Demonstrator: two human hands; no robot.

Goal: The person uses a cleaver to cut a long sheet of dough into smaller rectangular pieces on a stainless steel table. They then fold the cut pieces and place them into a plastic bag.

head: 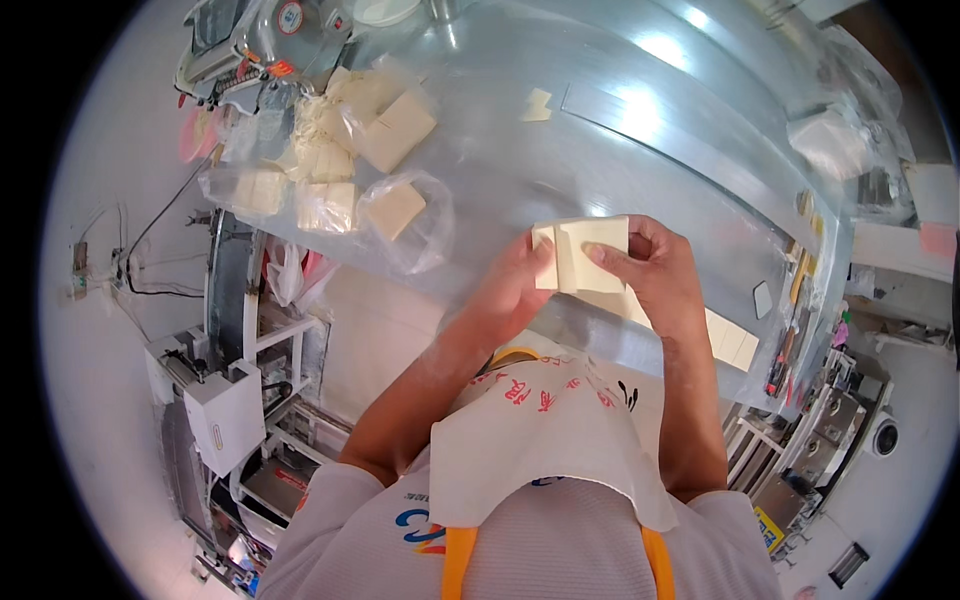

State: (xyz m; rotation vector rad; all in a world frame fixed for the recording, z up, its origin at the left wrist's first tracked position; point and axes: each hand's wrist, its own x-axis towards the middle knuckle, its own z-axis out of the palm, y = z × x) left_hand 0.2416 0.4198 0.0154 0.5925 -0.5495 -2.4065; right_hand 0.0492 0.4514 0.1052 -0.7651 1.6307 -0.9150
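Both hands hold a small stack of pale square dough wrappers (596, 259) above the metal worktable. My left hand (510, 289) grips the stack's left edge, its thumb on the near face. At the right side my right hand (660, 262) presses its thumb on the face, with its fingers behind. A fold or overlapping edge runs down the stack left of its middle. Below the hands, partly hidden by my right forearm, a row of cut dough pieces (731, 339) lies along the table's near edge.
Bagged stacks of wrappers (328, 206) and a heap of dough sheets (322, 139) lie at the left. Behind them stands a machine (262, 45). A dough scrap (537, 105) is farther back. A long flat strip (675, 161) crosses the right side, near a small white scraper-like piece (762, 300).
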